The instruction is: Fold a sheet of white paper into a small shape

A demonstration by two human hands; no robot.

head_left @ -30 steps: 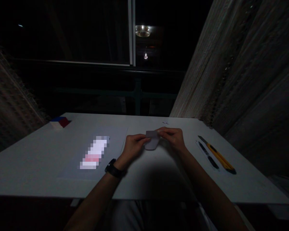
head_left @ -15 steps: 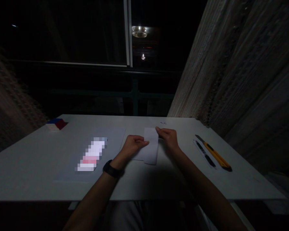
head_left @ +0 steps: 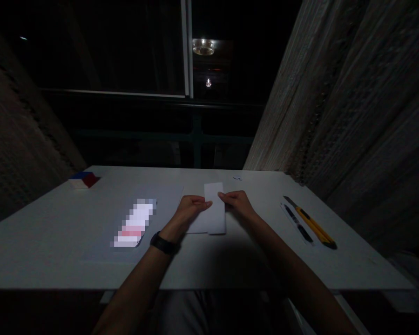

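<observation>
A narrow folded sheet of white paper (head_left: 216, 216) is between my two hands, above the white table. My left hand (head_left: 192, 208), with a dark watch on its wrist, pinches the paper's left side. On the right edge, near the top, my right hand (head_left: 238, 201) grips it between thumb and fingers. Beneath my left hand, another white paper part (head_left: 198, 226) shows at the left; whether it belongs to the same sheet I cannot tell. A lit phone (head_left: 134, 223), its screen pixelated, lies on a larger white sheet (head_left: 169, 197) to the left.
A yellow utility knife (head_left: 314, 223) and a black pen (head_left: 298, 224) lie at the right of the table (head_left: 265, 270). A coloured cube (head_left: 83, 179) sits at the far left. Small scraps (head_left: 237, 178) lie at the back. Curtains (head_left: 282, 83) flank the dark window.
The folded paper has shifted slightly left and toward the far side. My right hand has moved left and a little down along its edge; my left hand keeps its hold.
</observation>
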